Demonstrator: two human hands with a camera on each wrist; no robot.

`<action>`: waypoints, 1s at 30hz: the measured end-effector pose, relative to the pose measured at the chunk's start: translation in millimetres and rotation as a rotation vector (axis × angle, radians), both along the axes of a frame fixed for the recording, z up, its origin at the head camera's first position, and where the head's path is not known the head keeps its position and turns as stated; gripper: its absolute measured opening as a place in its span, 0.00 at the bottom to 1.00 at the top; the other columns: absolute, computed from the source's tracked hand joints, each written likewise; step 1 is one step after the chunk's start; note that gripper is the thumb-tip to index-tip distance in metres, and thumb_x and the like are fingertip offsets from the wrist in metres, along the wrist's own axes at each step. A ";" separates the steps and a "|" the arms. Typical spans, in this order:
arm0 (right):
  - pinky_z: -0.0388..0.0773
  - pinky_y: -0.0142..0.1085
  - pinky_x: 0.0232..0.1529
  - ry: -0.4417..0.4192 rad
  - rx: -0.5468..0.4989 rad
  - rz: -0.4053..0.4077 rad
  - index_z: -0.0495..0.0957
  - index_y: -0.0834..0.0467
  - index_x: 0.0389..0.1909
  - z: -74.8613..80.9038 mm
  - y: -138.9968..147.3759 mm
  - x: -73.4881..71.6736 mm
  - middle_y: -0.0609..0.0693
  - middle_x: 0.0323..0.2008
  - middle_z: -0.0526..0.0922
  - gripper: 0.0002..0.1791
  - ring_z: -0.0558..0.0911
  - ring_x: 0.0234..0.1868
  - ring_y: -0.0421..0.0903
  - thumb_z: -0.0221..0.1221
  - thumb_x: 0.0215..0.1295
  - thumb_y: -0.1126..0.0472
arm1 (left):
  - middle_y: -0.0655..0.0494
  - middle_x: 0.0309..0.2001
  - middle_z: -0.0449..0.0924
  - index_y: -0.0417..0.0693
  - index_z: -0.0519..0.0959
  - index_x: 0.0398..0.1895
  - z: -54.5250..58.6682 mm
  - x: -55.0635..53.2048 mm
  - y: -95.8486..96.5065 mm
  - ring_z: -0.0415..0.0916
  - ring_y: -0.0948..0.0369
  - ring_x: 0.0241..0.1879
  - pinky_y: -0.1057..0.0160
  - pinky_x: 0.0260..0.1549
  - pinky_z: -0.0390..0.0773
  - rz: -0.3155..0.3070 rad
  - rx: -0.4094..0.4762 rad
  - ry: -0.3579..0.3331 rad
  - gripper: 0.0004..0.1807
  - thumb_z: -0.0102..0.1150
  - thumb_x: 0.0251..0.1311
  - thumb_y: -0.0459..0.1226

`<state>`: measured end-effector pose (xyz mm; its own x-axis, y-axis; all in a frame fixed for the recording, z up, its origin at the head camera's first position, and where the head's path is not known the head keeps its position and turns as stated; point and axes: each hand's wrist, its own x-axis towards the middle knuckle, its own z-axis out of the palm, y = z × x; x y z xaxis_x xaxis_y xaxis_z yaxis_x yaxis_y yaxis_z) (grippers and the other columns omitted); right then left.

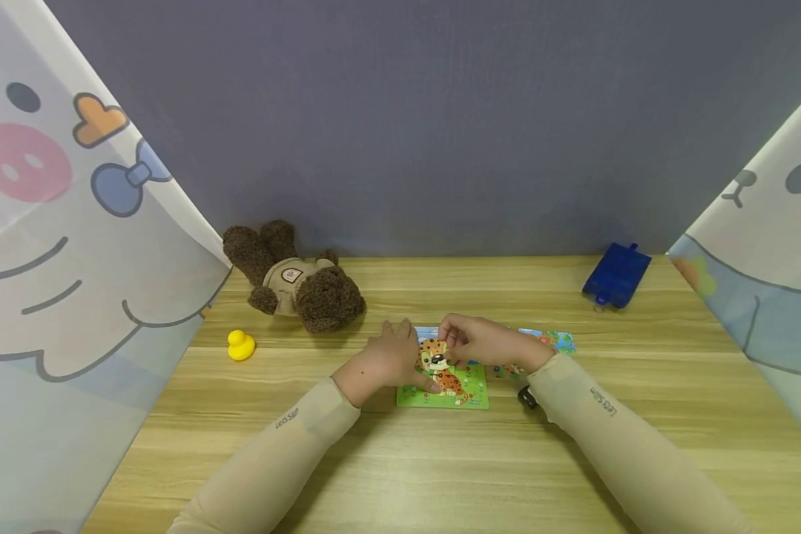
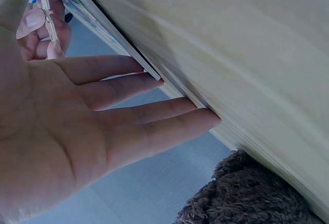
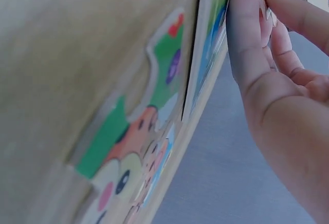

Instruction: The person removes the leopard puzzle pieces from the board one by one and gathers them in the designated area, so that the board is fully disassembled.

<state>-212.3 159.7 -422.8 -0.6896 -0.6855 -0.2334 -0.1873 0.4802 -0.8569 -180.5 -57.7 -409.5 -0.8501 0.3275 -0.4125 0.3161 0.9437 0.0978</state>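
Observation:
A jigsaw board (image 1: 443, 400) with a spotted leopard on green grass lies flat on the table. My left hand (image 1: 395, 356) rests at its left edge, thumb over the lower picture and fingers extended; in the left wrist view the fingertips reach the board's edge. Above the leopard's face, my right hand (image 1: 475, 340) pinches a puzzle piece (image 2: 49, 13) between thumb and fingers. The piece is seen nearly edge-on in both wrist views, and its printed side is mostly hidden. Loose puzzle pieces (image 3: 167, 70) lie to the right of the board, partly under the right forearm.
A brown teddy bear (image 1: 330, 299) lies at the back left, with a yellow rubber duck (image 1: 241, 345) in front of it. At the back right sits a blue pouch-like object (image 1: 617, 275). A grey panel (image 1: 414, 133) rises behind the wooden table (image 1: 400, 475).

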 end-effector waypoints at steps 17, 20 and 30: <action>0.92 0.48 0.48 -0.063 -0.101 -0.060 0.73 0.64 0.59 4.7 12.0 -0.5 0.61 0.47 0.78 0.11 0.87 0.42 0.51 0.53 0.81 0.68 | 0.40 0.88 0.48 0.37 0.57 0.85 0.2 0.8 0.6 0.49 0.30 0.84 0.31 0.75 0.71 -0.002 -0.013 0.016 0.71 0.67 0.51 0.77; 0.91 0.50 0.49 -0.046 -0.111 -0.082 0.72 0.66 0.61 11.0 21.6 -1.0 0.61 0.47 0.78 0.13 0.87 0.43 0.51 0.53 0.81 0.67 | 0.40 0.87 0.48 0.36 0.56 0.85 0.5 1.1 -0.1 0.49 0.30 0.84 0.30 0.75 0.70 -0.001 -0.004 0.018 0.72 0.68 0.50 0.77; 0.91 0.53 0.46 -0.027 -0.118 -0.143 0.70 0.69 0.65 30.6 64.8 5.2 0.62 0.49 0.77 0.17 0.86 0.41 0.53 0.52 0.83 0.65 | 0.40 0.88 0.47 0.37 0.55 0.85 0.0 1.3 -1.9 0.47 0.30 0.84 0.29 0.75 0.69 -0.008 0.009 0.008 0.71 0.67 0.52 0.76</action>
<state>-207.1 224.5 -392.2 -0.7767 -0.6046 -0.1766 -0.1009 0.3962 -0.9126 -179.2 -59.6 -409.4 -0.8508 0.3378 -0.4026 0.3243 0.9403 0.1036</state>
